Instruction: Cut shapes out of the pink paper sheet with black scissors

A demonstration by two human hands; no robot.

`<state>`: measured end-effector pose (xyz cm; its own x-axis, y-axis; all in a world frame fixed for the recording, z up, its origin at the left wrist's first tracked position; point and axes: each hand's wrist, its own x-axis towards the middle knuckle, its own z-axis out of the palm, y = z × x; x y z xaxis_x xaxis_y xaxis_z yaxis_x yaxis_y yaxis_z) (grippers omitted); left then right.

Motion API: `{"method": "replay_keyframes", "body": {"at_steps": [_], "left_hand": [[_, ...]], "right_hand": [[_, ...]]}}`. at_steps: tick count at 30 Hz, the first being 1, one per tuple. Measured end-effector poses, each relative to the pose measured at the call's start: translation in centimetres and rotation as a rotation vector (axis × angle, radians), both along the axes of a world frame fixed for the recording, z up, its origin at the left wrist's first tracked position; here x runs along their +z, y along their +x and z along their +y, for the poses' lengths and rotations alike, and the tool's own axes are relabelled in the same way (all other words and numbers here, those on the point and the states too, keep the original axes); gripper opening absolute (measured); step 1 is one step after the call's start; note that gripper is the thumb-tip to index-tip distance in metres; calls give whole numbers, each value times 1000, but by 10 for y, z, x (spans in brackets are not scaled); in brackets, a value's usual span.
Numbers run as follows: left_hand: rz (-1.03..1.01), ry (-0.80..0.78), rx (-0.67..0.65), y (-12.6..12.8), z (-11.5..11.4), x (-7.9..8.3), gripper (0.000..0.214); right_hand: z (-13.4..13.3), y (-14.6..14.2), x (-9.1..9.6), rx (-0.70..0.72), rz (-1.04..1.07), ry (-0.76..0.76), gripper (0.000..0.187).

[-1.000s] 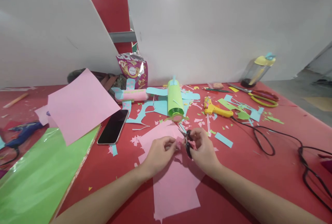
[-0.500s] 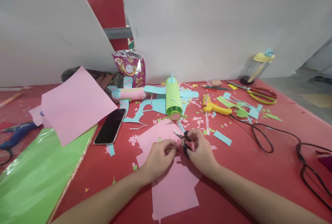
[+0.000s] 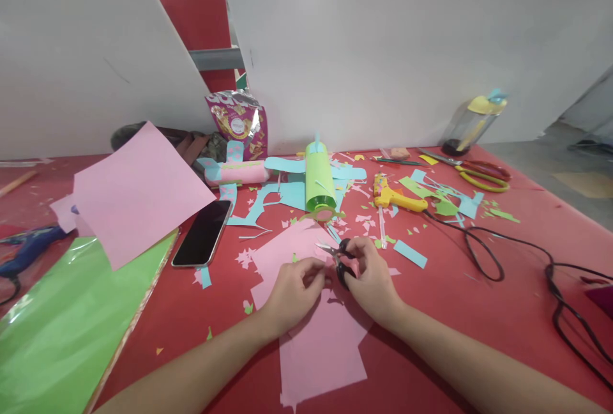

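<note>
My right hand is closed on small scissors, with fingers in their black handle loops. The short metal blades point left and away from me and look slightly apart. My left hand is pinched just left of the scissors, on what looks like a small piece of pink paper, mostly hidden by the fingertips. Beneath both hands lies a large pink paper sheet with cut, uneven edges. Beyond it a green paper tube with light blue wings rests on its side, and a pink tube model lies to its left.
A phone, a tilted pink sheet and a green pack are on the left. To the right are a yellow glue gun with a black cord, larger scissors and a clear bottle. Paper scraps litter the red table.
The scissors' blades have come a little closer together and tilted slightly to the left. Both hands remain nearly in the same place; the whole view has shifted very slightly.
</note>
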<state>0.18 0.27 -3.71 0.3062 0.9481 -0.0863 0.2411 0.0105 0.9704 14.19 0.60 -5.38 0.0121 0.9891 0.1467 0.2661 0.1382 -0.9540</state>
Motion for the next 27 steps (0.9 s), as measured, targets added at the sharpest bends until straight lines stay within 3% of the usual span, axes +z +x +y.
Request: {"method": "replay_keyframes", "body": {"at_steps": [13,17,23,27], "left_hand": [[165,44,-52,-2,1,5,14],[283,126,-157,-8,9,9,15],[405,349,-433,-20,18,12,16],[421,406,-494,-24,19,9,25]], "right_hand": [[0,-1,7,57,49,-26,23],[0,1,5,123,23,-38,24],[-2,1,7,235,-91,-28,23],[-3,1,13,290,-160,-46,24]]}}
